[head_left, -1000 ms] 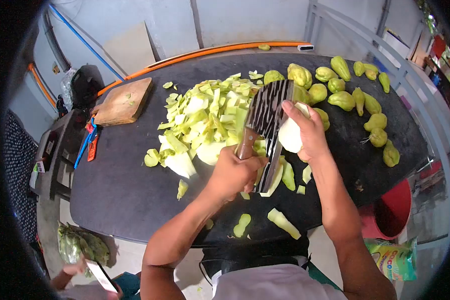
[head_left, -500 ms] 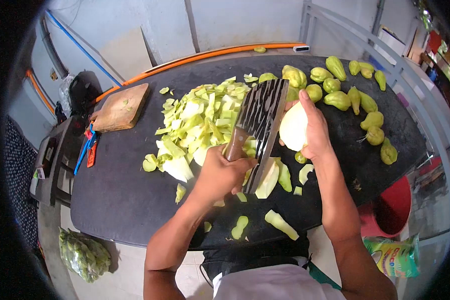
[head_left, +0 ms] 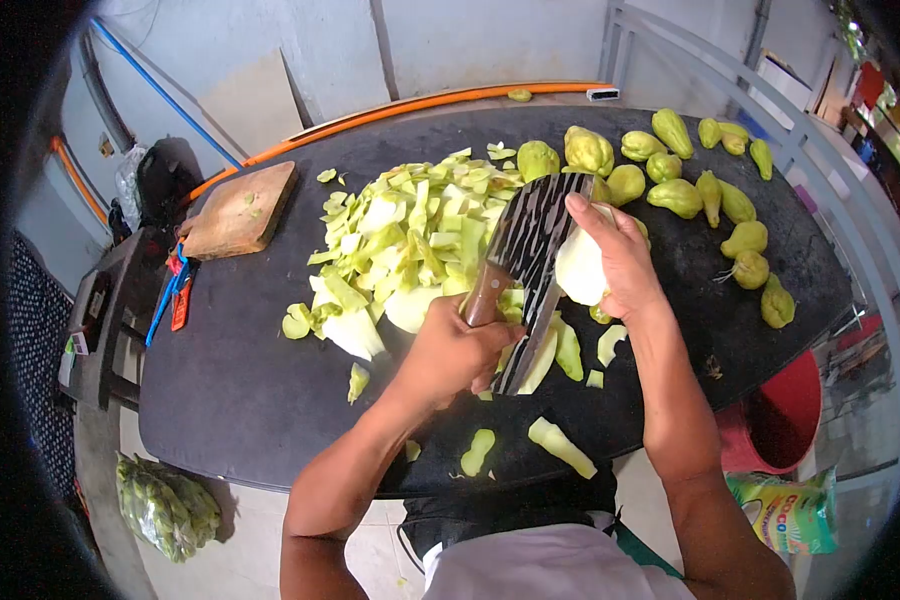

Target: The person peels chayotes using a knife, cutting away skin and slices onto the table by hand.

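My left hand is closed around the wooden handle of a cleaver with a dark, streaked blade. The blade slants up to the right, its upper end against a peeled, pale chayote. My right hand grips that chayote, with the thumb reaching to the blade's upper edge. Left of the blade lies a heap of green peelings. Below the blade are pale pieces, partly hidden by it, and a strip of peel sits near the table's front edge.
Several whole green chayotes spread over the right side of the dark table. A wooden chopping board rests at the left edge beside a blue-and-red tool. A red bin and a bagged bundle stand on the floor.
The cleaver has shifted slightly right, and its blade now covers part of the chayote's left side. My right thumb has moved left onto the blade's upper edge.
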Motion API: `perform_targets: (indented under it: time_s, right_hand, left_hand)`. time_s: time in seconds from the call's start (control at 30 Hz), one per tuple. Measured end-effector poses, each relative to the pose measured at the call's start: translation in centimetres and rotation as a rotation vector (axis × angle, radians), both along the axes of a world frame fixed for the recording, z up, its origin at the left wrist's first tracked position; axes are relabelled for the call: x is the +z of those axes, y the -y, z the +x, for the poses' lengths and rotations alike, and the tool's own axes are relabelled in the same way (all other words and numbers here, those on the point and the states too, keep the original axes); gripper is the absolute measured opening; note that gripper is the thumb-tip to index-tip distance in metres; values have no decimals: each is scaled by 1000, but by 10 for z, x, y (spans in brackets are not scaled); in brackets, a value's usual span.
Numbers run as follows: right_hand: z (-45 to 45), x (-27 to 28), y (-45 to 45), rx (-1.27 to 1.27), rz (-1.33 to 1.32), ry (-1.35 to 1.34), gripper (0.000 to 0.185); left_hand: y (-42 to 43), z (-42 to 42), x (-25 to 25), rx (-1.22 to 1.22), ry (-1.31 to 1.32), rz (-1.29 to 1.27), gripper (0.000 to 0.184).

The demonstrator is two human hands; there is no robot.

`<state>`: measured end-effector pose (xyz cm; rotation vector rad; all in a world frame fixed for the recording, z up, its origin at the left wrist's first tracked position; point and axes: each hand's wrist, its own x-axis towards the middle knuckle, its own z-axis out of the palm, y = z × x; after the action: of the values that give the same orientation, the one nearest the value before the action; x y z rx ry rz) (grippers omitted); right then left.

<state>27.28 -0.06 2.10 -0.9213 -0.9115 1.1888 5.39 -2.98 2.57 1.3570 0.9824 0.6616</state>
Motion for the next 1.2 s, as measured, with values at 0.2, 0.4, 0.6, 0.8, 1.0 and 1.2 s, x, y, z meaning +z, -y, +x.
perform_targets:
  time_s: [0.2, 0.4, 0.6, 0.8, 1.0, 1.2]
  right_hand:
    - [-14, 2, 0, -147, 55, -119, 25]
    - [-12, 2, 1, -112, 39, -76, 23]
    - [-6, 8, 6, 19, -33, 19, 24]
    - [-6, -1, 1, 23, -6, 20, 27]
    - [-3, 7, 3, 75, -59, 87, 28]
    - [-21, -3, 1, -61, -30, -133, 27]
  left_hand:
    - [3, 3, -4, 82, 22, 61, 26]
    - [2, 5, -6, 85, 45, 54, 20]
    - [-2, -1, -3, 27, 20, -90, 17]
    - [-3, -2, -2, 7, 17, -92, 15]
    - [1, 0, 5, 30, 1, -66, 22]
    - [1, -1, 7, 87, 49, -29, 17]
